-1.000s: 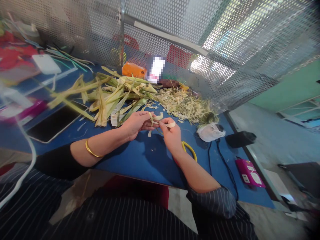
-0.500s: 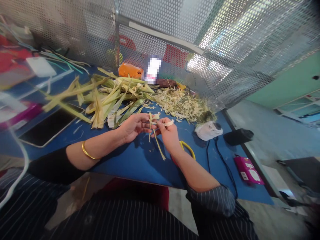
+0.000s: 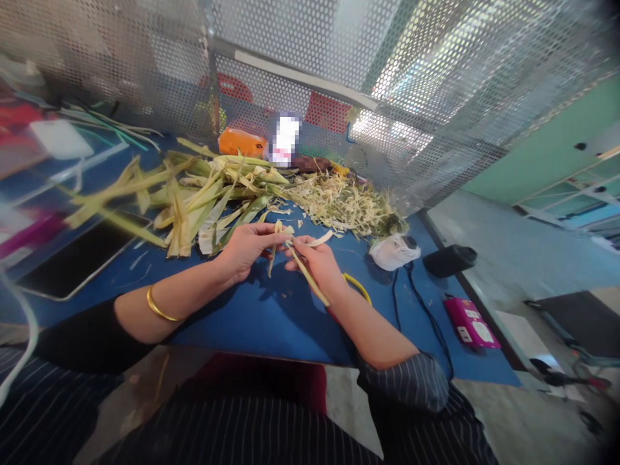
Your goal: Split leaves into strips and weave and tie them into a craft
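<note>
Over the near middle of the blue table, my left hand (image 3: 247, 250) pinches a pale corn husk strip (image 3: 274, 255) between thumb and fingers. Close against it, my right hand (image 3: 317, 259) is closed on the same strips, which cross between my fingertips; one long husk strip (image 3: 310, 281) slants down across the right hand and another curls out above it. The exact crossing is hidden by my fingers. Beyond my left hand lies a heap of whole corn husks (image 3: 181, 223), and beyond my right a pile of shredded husk (image 3: 349, 203). A yellow looped handle (image 3: 359, 288) shows partly behind my right forearm.
A perforated metal screen (image 3: 290, 84) borders the back. An orange packet (image 3: 242, 142) and a lit, blurred-out screen (image 3: 285, 139) stand before it. A black tablet or phone (image 3: 80, 258) lies left; a white bundle (image 3: 394, 252), black cylinder (image 3: 450, 259) and magenta pack (image 3: 471, 321) sit right.
My left fingers have closed in on the strips, and the hands are nearer together. The long strip now lies across my right hand instead of hanging down. The view has shifted slightly right.
</note>
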`<action>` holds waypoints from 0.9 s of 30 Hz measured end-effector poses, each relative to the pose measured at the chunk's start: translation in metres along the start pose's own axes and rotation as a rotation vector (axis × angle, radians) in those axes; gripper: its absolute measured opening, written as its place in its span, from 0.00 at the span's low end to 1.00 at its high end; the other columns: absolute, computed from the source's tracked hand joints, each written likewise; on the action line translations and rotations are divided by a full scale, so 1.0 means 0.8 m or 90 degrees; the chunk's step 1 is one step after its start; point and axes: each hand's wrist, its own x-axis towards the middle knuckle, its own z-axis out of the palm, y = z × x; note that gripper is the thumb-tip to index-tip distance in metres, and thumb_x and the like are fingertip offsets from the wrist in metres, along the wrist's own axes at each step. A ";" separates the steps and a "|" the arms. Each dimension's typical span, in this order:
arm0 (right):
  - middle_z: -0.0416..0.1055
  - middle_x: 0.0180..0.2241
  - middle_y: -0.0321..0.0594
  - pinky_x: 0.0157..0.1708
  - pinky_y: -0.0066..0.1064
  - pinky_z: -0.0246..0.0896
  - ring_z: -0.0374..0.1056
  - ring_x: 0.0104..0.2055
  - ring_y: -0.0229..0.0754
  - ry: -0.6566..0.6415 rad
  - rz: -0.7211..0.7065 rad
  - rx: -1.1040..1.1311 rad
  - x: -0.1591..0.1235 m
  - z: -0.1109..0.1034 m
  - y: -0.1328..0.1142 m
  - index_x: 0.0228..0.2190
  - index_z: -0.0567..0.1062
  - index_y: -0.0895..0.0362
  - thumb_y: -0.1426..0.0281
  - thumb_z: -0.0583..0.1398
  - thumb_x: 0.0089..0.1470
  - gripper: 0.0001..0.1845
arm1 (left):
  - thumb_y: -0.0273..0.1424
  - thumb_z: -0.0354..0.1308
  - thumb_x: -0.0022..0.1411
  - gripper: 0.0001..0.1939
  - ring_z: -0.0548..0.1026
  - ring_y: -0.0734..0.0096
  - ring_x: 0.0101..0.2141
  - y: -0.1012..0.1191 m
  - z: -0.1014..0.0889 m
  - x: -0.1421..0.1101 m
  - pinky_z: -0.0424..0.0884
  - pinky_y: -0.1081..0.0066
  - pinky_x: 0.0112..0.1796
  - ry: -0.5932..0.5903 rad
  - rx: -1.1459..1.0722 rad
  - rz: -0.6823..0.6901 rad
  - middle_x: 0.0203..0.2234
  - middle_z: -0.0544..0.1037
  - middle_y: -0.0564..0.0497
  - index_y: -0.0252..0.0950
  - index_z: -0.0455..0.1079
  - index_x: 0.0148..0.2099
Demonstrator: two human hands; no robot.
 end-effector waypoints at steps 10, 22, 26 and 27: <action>0.77 0.35 0.38 0.18 0.25 0.66 0.73 0.23 0.36 -0.056 -0.021 -0.137 -0.021 0.012 0.004 0.45 0.64 0.53 0.70 0.54 0.58 0.12 | 0.34 0.68 0.48 0.10 0.73 0.76 0.25 0.005 -0.008 0.011 0.59 0.79 0.19 0.150 0.009 0.084 0.23 0.76 0.52 0.35 0.75 0.31; 0.73 0.37 0.44 0.41 0.34 0.65 0.70 0.40 0.41 0.121 -0.655 -0.640 -0.017 -0.012 -0.015 0.38 0.78 0.54 0.67 0.55 0.62 0.11 | 0.32 0.66 0.51 0.05 0.63 0.81 0.17 0.003 0.007 -0.009 0.53 0.76 0.18 -0.058 0.115 0.057 0.16 0.73 0.53 0.36 0.79 0.29; 0.75 0.35 0.40 0.41 0.34 0.63 0.70 0.39 0.41 0.104 -0.528 -0.596 -0.003 -0.020 -0.013 0.36 0.76 0.54 0.64 0.52 0.63 0.14 | 0.34 0.63 0.55 0.07 0.61 0.80 0.16 0.002 0.009 -0.012 0.53 0.76 0.19 -0.110 0.138 0.030 0.13 0.69 0.54 0.37 0.78 0.28; 0.75 0.34 0.40 0.40 0.33 0.63 0.70 0.38 0.41 0.104 -0.502 -0.602 -0.001 -0.022 -0.012 0.36 0.76 0.54 0.63 0.52 0.63 0.15 | 0.35 0.62 0.56 0.08 0.61 0.80 0.16 0.001 0.008 -0.012 0.53 0.76 0.19 -0.119 0.142 0.030 0.14 0.69 0.54 0.37 0.78 0.28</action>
